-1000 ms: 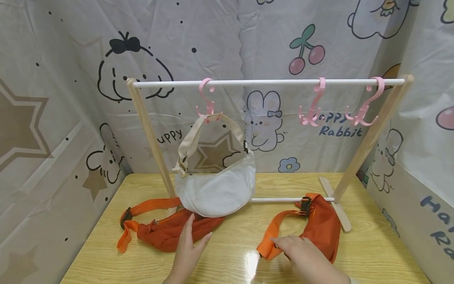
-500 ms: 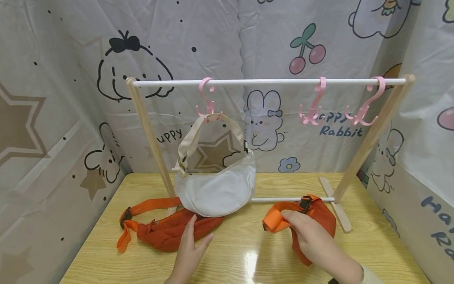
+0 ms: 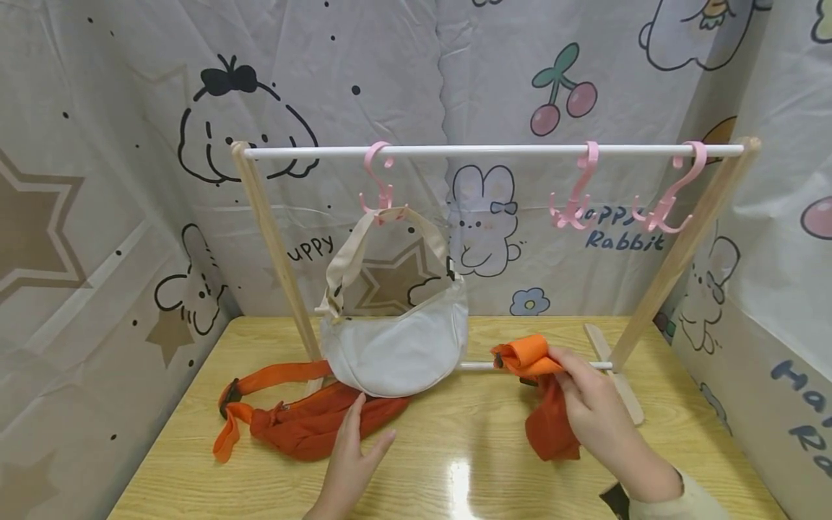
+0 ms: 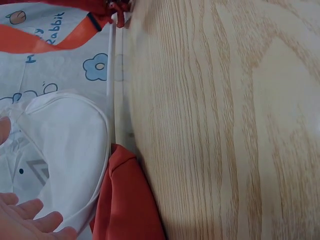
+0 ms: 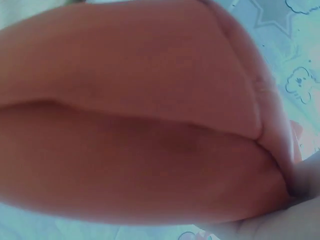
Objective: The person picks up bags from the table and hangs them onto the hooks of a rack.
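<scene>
My right hand [image 3: 594, 404] pinches the orange strap [image 3: 529, 352] of a rust-orange waist bag [image 3: 552, 430]. The bag's body hangs below the fingers, partly hidden by that hand, and fills most of the right wrist view as a large red panel [image 5: 130, 75]. On the left, my left hand [image 3: 351, 458] is held with thumb and fingers spread, holding nothing. Just behind it, a second orange waist bag [image 3: 305, 426] lies on the table. A white waist bag [image 3: 396, 357] hangs by its cream strap [image 3: 347, 263] from a pink hook [image 3: 383, 195].
A white rod [image 3: 481, 151] spans two wooden posts [image 3: 682, 253]. Two more pink hooks, a middle one [image 3: 575, 191] and a right one [image 3: 672, 195], hang from it with no bag. A lower white bar [image 3: 481, 366] runs near the table [image 3: 422, 484]. Patterned cloth surrounds the table's back and sides.
The right hand has raised the right orange bag by its strap, up and away from the table. Its body has swung under the hand. The left hand has barely moved.
</scene>
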Demonstrator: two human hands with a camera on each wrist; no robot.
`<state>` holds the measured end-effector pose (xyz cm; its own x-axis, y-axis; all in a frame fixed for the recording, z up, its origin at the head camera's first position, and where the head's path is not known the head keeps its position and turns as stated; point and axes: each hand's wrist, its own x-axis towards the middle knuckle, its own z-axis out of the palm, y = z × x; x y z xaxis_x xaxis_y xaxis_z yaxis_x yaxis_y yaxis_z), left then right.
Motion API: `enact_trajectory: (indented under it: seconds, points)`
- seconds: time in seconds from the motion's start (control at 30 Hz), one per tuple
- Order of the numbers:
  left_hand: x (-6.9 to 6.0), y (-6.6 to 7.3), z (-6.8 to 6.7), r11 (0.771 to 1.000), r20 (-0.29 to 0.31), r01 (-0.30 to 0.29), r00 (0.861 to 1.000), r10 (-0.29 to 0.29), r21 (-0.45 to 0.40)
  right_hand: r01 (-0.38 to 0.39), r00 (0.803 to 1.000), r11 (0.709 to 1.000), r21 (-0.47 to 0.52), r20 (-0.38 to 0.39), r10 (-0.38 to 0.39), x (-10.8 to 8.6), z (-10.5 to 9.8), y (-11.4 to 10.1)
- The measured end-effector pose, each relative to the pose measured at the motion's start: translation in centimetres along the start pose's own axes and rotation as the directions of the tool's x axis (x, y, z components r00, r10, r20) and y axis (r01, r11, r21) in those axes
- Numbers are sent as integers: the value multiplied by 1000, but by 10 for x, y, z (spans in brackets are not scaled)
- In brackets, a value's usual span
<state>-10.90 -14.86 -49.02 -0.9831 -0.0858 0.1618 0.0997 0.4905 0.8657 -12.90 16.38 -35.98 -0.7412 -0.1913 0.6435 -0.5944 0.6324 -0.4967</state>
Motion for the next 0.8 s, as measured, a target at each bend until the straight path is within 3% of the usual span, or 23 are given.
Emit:
enact_trajectory:
  seconds: [0.23,0.6,0.8]
  points:
    - [0,3,3,1000,24,6,1000,-5,-14,-56,995,989,138,-70,67,10,-7,-5]
    - [0,4,12,998,44,-2,999,5,-55,26,990,939,342,-139,23,17,-8,-18]
    - [1,6,18,997,42,-20,999,22,-70,67,989,912,405,-150,-6,17,-9,-25]
